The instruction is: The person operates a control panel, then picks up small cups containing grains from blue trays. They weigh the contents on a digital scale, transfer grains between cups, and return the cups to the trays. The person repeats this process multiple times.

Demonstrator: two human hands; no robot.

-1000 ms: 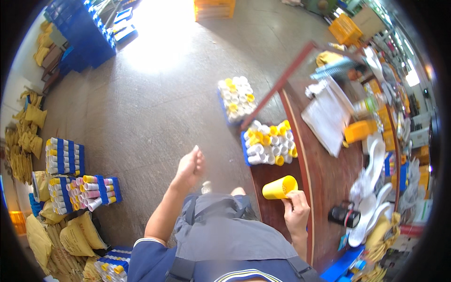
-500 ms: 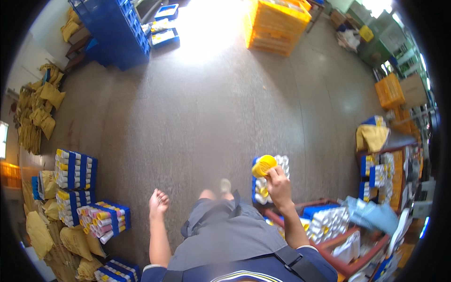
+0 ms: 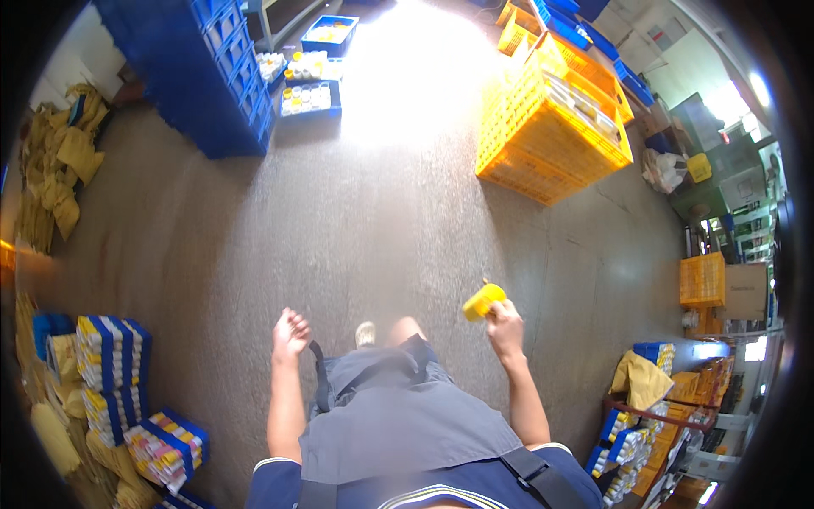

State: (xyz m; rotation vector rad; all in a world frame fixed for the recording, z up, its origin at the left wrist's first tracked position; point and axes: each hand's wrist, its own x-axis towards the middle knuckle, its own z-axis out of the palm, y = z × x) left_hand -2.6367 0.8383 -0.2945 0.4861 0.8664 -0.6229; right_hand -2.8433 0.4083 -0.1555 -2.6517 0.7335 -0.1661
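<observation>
My right hand [image 3: 506, 331], out in front of my body on the right, grips a short, round yellow thing [image 3: 484, 303] by its near side. Its kind cannot be made out; it is shaped like a thick ring or shallow cup. On the left, my left hand [image 3: 291, 332] hangs above the floor with fingers curled in loosely. Nothing shows in it, and it touches nothing. Both hands are well apart from the stacks around.
Ahead right stands a stack of yellow crates [image 3: 551, 140]; far left, tall stacked blue crates [image 3: 203, 76]. Blue trays [image 3: 309, 100] of white and yellow rolls lie beyond. Bundled rolls [image 3: 165, 450] sit near left, brown sacks [image 3: 59, 161] farther off. A rack [image 3: 670, 416] stands near right.
I have walked forward: the crates ahead are nearer, and the bundle and cart by my right hand have dropped behind. The yellow thing stays in my right hand, now tilted.
</observation>
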